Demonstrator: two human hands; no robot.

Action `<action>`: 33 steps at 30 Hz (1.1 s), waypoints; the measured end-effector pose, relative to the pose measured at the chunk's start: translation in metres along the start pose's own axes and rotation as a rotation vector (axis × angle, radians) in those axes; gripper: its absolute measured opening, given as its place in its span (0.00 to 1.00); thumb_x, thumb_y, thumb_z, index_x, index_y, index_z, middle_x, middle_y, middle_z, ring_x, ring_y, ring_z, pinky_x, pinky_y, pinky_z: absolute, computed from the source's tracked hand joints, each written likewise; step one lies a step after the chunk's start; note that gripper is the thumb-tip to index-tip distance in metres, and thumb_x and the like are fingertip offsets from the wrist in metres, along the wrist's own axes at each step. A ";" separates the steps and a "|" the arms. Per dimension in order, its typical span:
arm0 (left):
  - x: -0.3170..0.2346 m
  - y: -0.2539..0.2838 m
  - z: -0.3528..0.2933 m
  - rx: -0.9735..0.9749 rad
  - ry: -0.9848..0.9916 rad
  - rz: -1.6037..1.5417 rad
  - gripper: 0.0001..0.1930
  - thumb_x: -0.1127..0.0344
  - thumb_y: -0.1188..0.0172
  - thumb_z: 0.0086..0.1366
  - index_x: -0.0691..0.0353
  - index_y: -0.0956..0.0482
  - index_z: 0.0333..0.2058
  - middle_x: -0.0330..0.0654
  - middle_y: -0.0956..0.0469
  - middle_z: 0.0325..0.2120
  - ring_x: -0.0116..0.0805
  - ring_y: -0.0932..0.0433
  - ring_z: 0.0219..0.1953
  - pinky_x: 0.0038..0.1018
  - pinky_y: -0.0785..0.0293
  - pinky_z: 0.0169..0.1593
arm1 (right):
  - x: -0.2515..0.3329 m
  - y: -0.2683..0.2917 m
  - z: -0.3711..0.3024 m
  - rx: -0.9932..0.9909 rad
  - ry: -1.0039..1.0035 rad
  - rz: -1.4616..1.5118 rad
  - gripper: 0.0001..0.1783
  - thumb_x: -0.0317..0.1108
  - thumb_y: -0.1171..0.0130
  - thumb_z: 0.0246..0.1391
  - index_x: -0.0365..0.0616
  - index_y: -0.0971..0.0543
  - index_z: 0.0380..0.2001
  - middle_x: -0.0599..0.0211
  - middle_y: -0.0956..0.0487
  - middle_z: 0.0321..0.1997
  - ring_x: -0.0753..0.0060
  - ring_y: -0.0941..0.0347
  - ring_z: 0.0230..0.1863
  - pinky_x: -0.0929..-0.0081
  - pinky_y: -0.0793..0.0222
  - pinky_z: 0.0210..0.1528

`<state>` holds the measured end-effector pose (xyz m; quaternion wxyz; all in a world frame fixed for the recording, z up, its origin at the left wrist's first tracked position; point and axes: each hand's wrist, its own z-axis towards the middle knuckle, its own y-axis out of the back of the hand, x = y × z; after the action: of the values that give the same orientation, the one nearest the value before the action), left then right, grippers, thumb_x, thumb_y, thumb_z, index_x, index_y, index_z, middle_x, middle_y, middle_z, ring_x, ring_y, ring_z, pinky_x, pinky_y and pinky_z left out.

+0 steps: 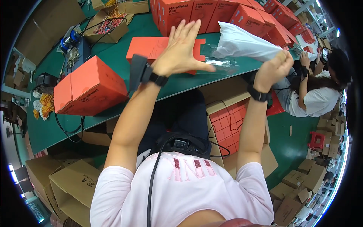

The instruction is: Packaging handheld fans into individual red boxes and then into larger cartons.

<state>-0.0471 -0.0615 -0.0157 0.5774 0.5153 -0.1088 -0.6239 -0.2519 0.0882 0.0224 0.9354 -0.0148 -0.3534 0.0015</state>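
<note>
My left hand (179, 53), fingers spread, is over a red-orange carton (145, 47) lying on the green table. Whether the palm presses on the carton or hovers just above it, I cannot tell. At the carton's right end, clear plastic (223, 63) sticks out onto the table, near my left thumb. My right hand (274, 70) is closed on one end of a white bag (245, 41). The bag stretches up and left from my fist, above the table's edge. What is inside the bag, if anything, is hidden.
Two red-orange cartons (90, 87) stand on the left; more line the far side (177, 17). A cardboard box of small coloured parts (107, 28) sits at the far left. Below the table edge, an open box holds small red cartons (227, 125). Another person (319, 92) works at right.
</note>
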 end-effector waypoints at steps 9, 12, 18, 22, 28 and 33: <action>-0.073 0.017 -0.040 -0.212 0.428 -1.615 0.25 0.61 0.37 0.65 0.61 0.36 0.56 0.44 0.23 0.43 0.36 0.18 0.36 0.31 0.19 0.34 | 0.061 0.050 -0.033 0.120 0.109 0.302 0.09 0.29 0.56 0.69 0.32 0.31 0.42 0.48 0.23 0.49 0.62 0.25 0.51 0.63 0.29 0.55; -0.061 0.024 -0.054 -0.407 0.366 -1.534 0.25 0.62 0.39 0.65 0.61 0.36 0.57 0.46 0.22 0.44 0.38 0.18 0.41 0.33 0.17 0.37 | 0.055 0.079 -0.008 -0.052 -0.016 0.242 0.13 0.31 0.56 0.70 0.31 0.27 0.41 0.55 0.21 0.44 0.68 0.24 0.46 0.66 0.27 0.51; -0.079 0.021 -0.060 -0.433 0.331 -1.552 0.24 0.62 0.42 0.66 0.63 0.36 0.57 0.48 0.23 0.47 0.39 0.19 0.44 0.34 0.17 0.39 | 0.077 0.082 -0.042 0.740 -0.259 0.063 0.06 0.29 0.35 0.57 0.39 0.20 0.34 0.75 0.22 0.32 0.84 0.30 0.33 0.83 0.34 0.40; -0.075 0.025 -0.065 -0.438 0.367 -1.530 0.23 0.58 0.43 0.66 0.62 0.33 0.56 0.47 0.22 0.48 0.39 0.18 0.44 0.33 0.17 0.40 | 0.072 0.080 -0.035 0.608 -0.342 0.508 0.07 0.22 0.40 0.59 0.36 0.24 0.40 0.70 0.21 0.39 0.83 0.28 0.40 0.84 0.35 0.48; -0.073 0.036 -0.073 -0.356 0.573 -1.736 0.25 0.49 0.45 0.65 0.60 0.30 0.54 0.45 0.21 0.45 0.36 0.19 0.45 0.34 0.20 0.41 | 0.053 0.079 -0.030 0.448 -0.135 0.536 0.09 0.21 0.46 0.62 0.36 0.27 0.46 0.63 0.24 0.48 0.76 0.28 0.46 0.79 0.34 0.54; -0.075 0.033 -0.073 -0.389 0.489 -1.612 0.26 0.50 0.45 0.65 0.60 0.32 0.55 0.46 0.22 0.47 0.35 0.19 0.44 0.32 0.19 0.42 | 0.077 0.100 0.002 0.632 -0.110 0.226 0.10 0.31 0.39 0.59 0.33 0.20 0.34 0.71 0.24 0.31 0.78 0.31 0.35 0.82 0.38 0.43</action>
<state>0.0138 0.0241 0.0147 0.0439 0.4468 0.5259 -0.7224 -0.1943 0.1890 0.0720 0.8672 0.2370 -0.3813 0.2153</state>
